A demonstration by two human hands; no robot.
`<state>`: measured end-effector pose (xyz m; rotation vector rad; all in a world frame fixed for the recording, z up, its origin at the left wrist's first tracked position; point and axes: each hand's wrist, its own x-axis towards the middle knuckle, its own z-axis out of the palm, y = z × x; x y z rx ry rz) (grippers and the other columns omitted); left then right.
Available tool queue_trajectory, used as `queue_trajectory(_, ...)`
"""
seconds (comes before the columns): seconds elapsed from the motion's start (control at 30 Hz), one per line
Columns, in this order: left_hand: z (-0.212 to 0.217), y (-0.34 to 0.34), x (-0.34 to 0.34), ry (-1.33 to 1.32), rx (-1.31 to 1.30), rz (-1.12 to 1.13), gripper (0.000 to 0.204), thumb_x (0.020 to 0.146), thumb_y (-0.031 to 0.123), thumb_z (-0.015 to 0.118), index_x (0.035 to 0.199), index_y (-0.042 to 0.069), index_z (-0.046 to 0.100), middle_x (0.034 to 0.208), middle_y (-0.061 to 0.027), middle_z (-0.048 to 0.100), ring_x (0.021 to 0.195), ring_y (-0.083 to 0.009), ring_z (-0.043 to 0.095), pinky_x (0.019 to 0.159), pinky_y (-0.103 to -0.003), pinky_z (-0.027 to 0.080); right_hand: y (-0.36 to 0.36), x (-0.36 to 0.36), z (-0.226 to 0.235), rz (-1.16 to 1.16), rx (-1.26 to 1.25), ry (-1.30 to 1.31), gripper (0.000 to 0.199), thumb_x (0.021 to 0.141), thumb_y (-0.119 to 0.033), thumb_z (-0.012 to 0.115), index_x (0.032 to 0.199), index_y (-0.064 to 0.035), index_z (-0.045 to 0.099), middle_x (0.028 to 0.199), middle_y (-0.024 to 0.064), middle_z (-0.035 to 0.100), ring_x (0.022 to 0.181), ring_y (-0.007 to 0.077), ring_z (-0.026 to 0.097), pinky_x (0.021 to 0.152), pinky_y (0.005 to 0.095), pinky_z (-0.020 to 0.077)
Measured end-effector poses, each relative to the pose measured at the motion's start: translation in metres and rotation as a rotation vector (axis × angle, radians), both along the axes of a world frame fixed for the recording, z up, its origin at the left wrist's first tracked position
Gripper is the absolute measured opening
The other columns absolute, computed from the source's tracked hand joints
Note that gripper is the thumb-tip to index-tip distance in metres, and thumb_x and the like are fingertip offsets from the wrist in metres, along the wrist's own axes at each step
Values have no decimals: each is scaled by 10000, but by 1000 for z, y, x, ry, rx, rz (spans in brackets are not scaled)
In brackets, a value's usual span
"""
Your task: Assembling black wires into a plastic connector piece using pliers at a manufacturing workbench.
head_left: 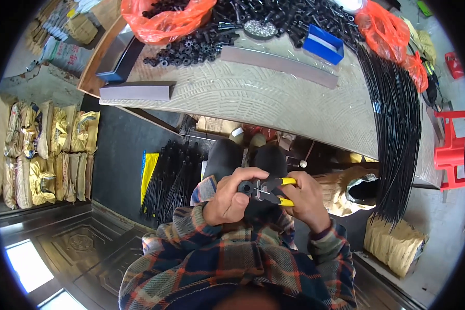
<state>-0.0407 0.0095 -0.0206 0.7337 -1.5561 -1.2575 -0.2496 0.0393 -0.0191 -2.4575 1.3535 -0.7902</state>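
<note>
Above my lap, my left hand point(226, 196) is closed around a small black cylindrical part point(246, 187), whose round end with a hole shows between thumb and fingers. My right hand point(309, 201) grips pliers with yellow-tipped handles point(269, 190), and the handles stand spread apart. The pliers' metal jaws meet the black part's side; whether they bite on anything there is too small to tell. Beyond my knees is a workbench point(201, 93), heaped at its far side with loose black parts point(186, 50).
Long black cables point(395, 119) hang over the bench's right edge; more black cables point(173, 178) stand below left. Red plastic bags point(165, 23), a blue tray point(323, 44) and grey metal bars point(279, 64) lie on the bench. Wrapped packages point(51, 155) line the left; a red stool point(452, 150) stands right.
</note>
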Motion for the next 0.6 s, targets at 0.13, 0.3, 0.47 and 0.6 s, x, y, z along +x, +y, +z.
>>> queue_trajectory(0.13, 7, -6, -6, -92, -34, 182, 646, 902, 530, 317, 1099, -57, 499, 798, -79, 535, 625, -103, 484, 592, -226, 392, 2, 16, -22, 8, 186, -199, 238, 672, -75, 695, 894, -36, 617, 945, 137, 562, 780, 258, 575, 647, 326, 467)
queue_trajectory(0.3, -22, -11, -5, 82, 52, 121, 556, 929, 434, 323, 1164, -53, 453, 585, -1, 408, 540, -71, 342, 496, -233, 263, -43, 13, 2, -139, 740, -965, 161, 833, -117, 578, 900, 17, 638, 893, 76, 601, 747, 108, 569, 666, 247, 476)
queue_trajectory(0.47, -20, -8, -9, 76, -110, -28, 542, 925, 439, 343, 1125, -45, 485, 710, -65, 493, 564, -113, 451, 552, -257, 374, -196, 3, 10, -316, 154, -705, 79, 781, -81, 638, 803, -6, 650, 773, 4, 602, 672, 89, 531, 620, 241, 436)
queue_trajectory(0.6, -17, -14, -6, 92, -63, -44, 557, 922, 457, 336, 1099, -45, 499, 687, -77, 502, 546, -130, 475, 520, -269, 380, -291, 10, 23, -514, -69, -74, 155, 727, -179, 681, 815, -54, 656, 852, 131, 548, 765, 289, 584, 665, 373, 464)
